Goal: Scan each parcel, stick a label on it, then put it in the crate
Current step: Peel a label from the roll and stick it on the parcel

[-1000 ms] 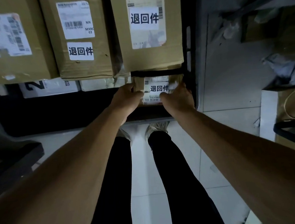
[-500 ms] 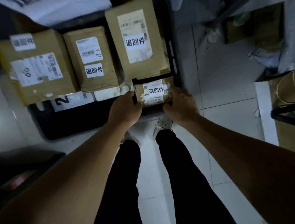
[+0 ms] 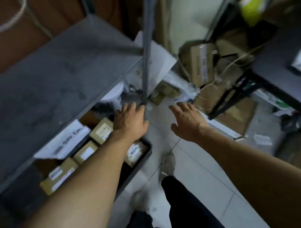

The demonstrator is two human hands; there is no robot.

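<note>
Head view: both the left hand and the right hand reach forward, fingers spread, holding nothing. Labelled parcels lie in the crate below.

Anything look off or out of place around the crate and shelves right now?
Mostly the floor: a cardboard box sits tilted among loose string beside the shelf, and paper scraps lie on the tiles. The parcels in the crate look neatly packed.
</note>
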